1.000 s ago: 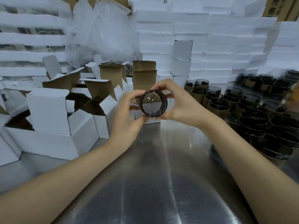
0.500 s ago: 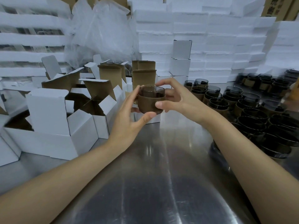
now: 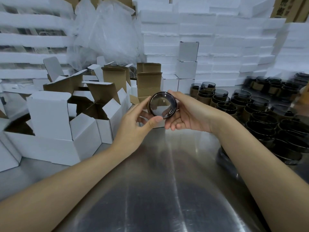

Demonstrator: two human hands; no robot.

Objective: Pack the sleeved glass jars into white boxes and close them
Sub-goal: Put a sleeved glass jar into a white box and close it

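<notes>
Grip: left hand (image 3: pixel 133 129) and right hand (image 3: pixel 190 116) hold jar (image 3: pixel 163 105) (tilted); boxes (image 3: pixel 50 114) left, spare jars (image 3: pixel 250 111) right.

Both bare forearms reach forward from the lower corners and meet in the middle, where the left hand (image 3: pixel 133 126) pinches the glass jar (image 3: pixel 163 105) between thumb below and fingers above, while the right hand (image 3: pixel 190 116) grips its other side, thumb on top, fingers curled underneath.

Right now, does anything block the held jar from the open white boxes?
Nothing visible does. The left hand and right hand hold the glass jar; the open white box to its left has its flaps raised.
</notes>
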